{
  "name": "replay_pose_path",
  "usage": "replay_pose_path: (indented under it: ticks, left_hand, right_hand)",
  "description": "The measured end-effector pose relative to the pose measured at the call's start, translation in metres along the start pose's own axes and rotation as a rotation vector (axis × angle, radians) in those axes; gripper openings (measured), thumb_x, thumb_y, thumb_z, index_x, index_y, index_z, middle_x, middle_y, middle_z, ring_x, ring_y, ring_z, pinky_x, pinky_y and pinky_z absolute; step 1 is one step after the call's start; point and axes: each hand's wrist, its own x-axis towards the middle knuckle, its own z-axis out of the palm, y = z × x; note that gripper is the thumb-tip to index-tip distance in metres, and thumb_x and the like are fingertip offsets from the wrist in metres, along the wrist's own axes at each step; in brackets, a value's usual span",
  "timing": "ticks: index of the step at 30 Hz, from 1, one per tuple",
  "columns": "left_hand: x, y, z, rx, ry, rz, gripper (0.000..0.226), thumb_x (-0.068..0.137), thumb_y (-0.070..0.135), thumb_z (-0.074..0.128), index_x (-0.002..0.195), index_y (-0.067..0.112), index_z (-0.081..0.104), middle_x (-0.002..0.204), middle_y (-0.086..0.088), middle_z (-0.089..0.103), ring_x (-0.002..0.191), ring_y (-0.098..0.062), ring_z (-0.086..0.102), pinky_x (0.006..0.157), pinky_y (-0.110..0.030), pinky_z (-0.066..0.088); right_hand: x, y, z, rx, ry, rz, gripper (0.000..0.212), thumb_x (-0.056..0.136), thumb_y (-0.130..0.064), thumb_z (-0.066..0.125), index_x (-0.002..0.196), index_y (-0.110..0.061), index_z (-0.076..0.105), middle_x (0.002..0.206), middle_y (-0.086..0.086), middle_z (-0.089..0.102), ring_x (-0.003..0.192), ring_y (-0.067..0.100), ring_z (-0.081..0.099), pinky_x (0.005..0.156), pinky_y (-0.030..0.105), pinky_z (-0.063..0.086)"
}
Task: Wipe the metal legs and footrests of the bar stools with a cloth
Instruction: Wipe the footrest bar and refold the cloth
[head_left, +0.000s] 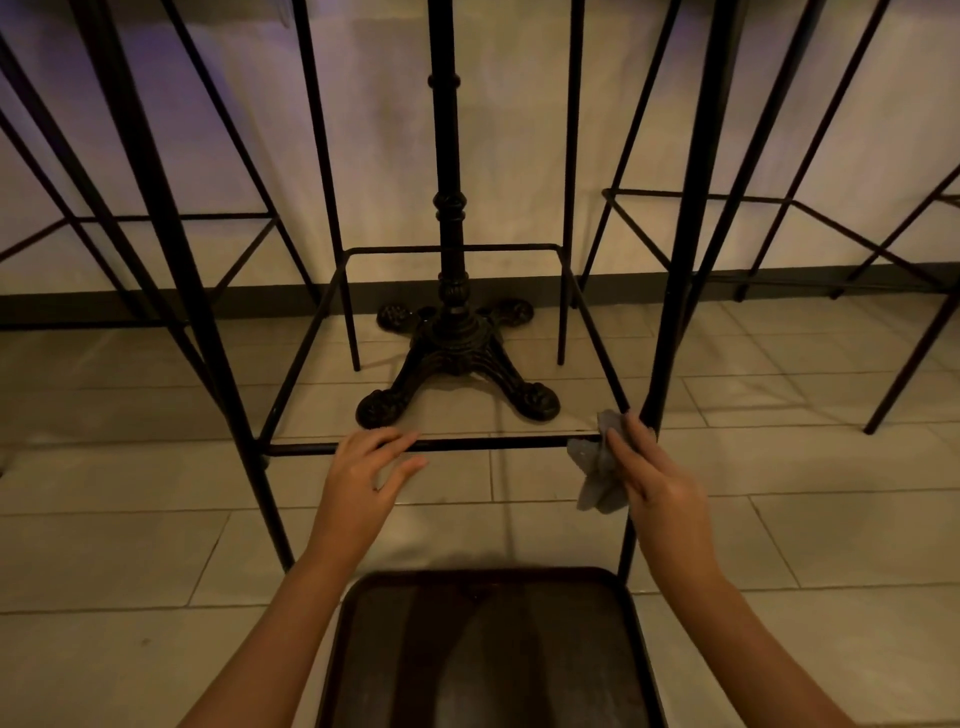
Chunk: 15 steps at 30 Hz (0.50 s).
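Observation:
A black metal bar stool stands right in front of me, its square footrest ring (493, 443) low above the floor. My left hand (363, 470) rests with fingers spread over the near footrest bar, holding nothing. My right hand (652, 470) is closed on a grey cloth (597, 467), pressed against the right end of that bar beside the stool's front right leg (670, 291). The front left leg (197, 291) slants up to the left.
An ornate black table pedestal (454, 358) stands behind the footrest. More thin-legged stools (779, 200) stand left and right along the white wall. A dark wooden seat (483, 654) lies close below me. The floor is pale tile.

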Motion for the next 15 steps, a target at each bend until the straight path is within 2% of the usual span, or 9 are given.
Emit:
replay_pose_path:
  ticks: [3, 6, 8, 11, 13, 15]
  left_hand:
    - [-0.004, -0.004, 0.000, 0.011, 0.012, 0.028, 0.056, 0.089, 0.058, 0.037, 0.113, 0.016, 0.064, 0.112, 0.009, 0.058, 0.112, -0.002, 0.047, 0.110, -0.013, 0.012]
    - [-0.003, -0.003, 0.000, -0.012, 0.046, 0.023, 0.057, 0.094, 0.055, 0.028, 0.112, 0.015, 0.064, 0.111, 0.008, 0.060, 0.112, 0.000, 0.047, 0.111, -0.014, 0.012]
    - [-0.003, -0.003, 0.001, -0.019, 0.066, 0.021, 0.050, 0.095, 0.047, 0.030, 0.111, 0.014, 0.064, 0.110, 0.008, 0.060, 0.110, 0.002, 0.047, 0.111, -0.014, 0.014]
    - [-0.002, -0.002, 0.001, -0.034, 0.078, 0.007, 0.046, 0.095, 0.044, 0.031, 0.111, 0.016, 0.064, 0.109, 0.009, 0.061, 0.109, 0.002, 0.049, 0.110, -0.013, 0.017]
    - [-0.003, -0.001, 0.001, -0.036, 0.075, 0.018, 0.050, 0.095, 0.050, 0.028, 0.111, 0.019, 0.063, 0.110, 0.010, 0.061, 0.109, 0.003, 0.049, 0.109, -0.014, 0.018]
    - [-0.003, -0.001, -0.001, -0.028, 0.061, 0.024, 0.049, 0.095, 0.053, 0.027, 0.112, 0.023, 0.062, 0.111, 0.010, 0.061, 0.111, 0.002, 0.049, 0.110, -0.017, 0.018]
  right_hand:
    - [-0.002, 0.003, 0.012, -0.030, -0.029, 0.006, 0.051, 0.074, 0.009, 0.068, 0.122, -0.005, 0.058, 0.135, 0.016, 0.048, 0.123, 0.032, 0.047, 0.096, 0.047, 0.042]
    - [-0.002, 0.001, 0.019, -0.050, -0.029, -0.041, 0.052, 0.070, 0.011, 0.070, 0.120, -0.003, 0.060, 0.132, 0.020, 0.050, 0.121, 0.033, 0.047, 0.096, 0.048, 0.041]
    - [-0.002, -0.004, 0.023, -0.044, -0.017, -0.070, 0.050, 0.071, 0.010, 0.069, 0.118, -0.003, 0.060, 0.130, 0.021, 0.051, 0.122, 0.033, 0.045, 0.101, 0.036, 0.039]
    - [-0.001, -0.015, 0.030, 0.028, -0.034, -0.094, 0.045, 0.075, 0.007, 0.065, 0.119, -0.001, 0.059, 0.132, 0.021, 0.048, 0.127, 0.023, 0.039, 0.109, 0.017, 0.018]
    - [-0.001, -0.023, 0.036, 0.109, -0.059, -0.104, 0.038, 0.082, -0.005, 0.056, 0.120, -0.001, 0.057, 0.135, 0.018, 0.043, 0.130, 0.011, 0.031, 0.109, 0.009, 0.011]
    - [-0.001, -0.032, 0.045, 0.165, -0.102, -0.101, 0.041, 0.086, -0.017, 0.044, 0.122, -0.001, 0.056, 0.136, 0.015, 0.039, 0.130, 0.007, 0.026, 0.109, 0.008, 0.009]
